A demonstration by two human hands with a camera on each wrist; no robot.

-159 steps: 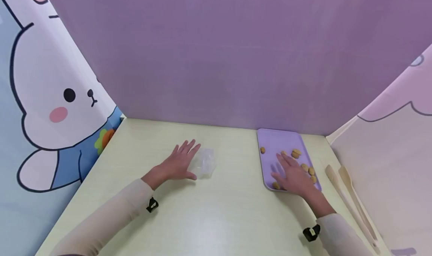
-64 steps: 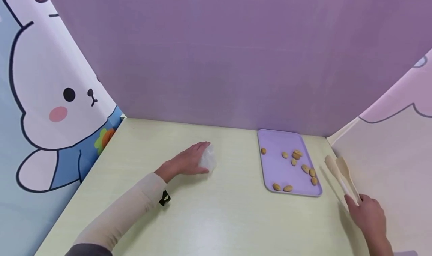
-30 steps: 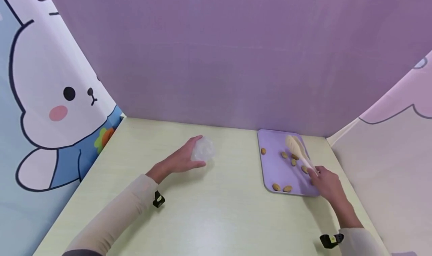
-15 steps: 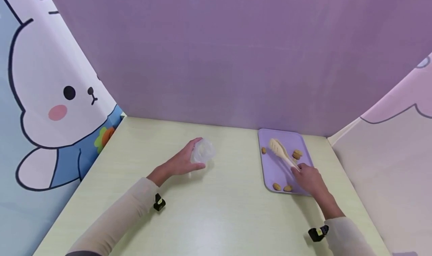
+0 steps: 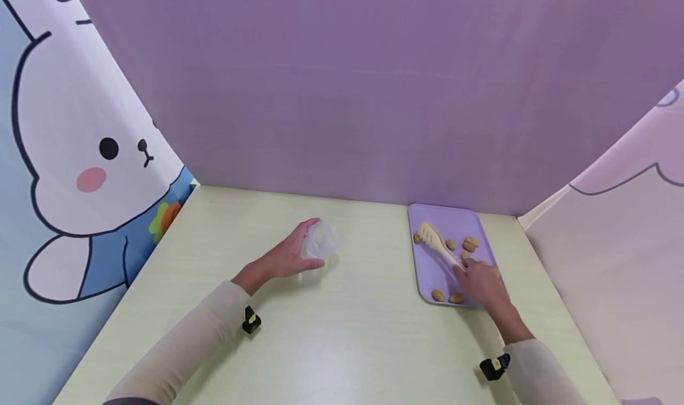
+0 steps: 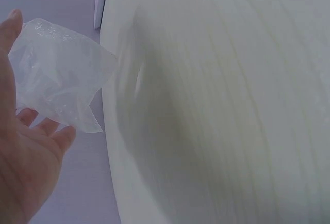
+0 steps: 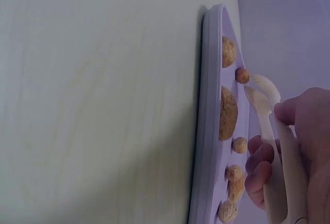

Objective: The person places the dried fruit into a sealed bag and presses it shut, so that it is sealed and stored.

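Note:
My left hand grips a clear plastic bag above the table, its mouth spread apart; in the left wrist view the fingers curl under the crumpled bag. My right hand holds pale beige tongs over a purple tray. The slotted tips reach a brown nut, walnut-like, at the tray's left edge. In the right wrist view the two arms of the tongs stand slightly apart, tips beside a small nut. Several more nuts lie on the tray, some hidden by my right hand.
The tray sits at the back right of the pale wooden table, against a purple backdrop. Printed cloth panels flank the table on both sides. A black wrist strap piece hangs below my left sleeve.
My right hand has taken the tongs from the table's right side and carried them left across the tray to the leftmost nut. My left hand has grasped and lifted the bag.

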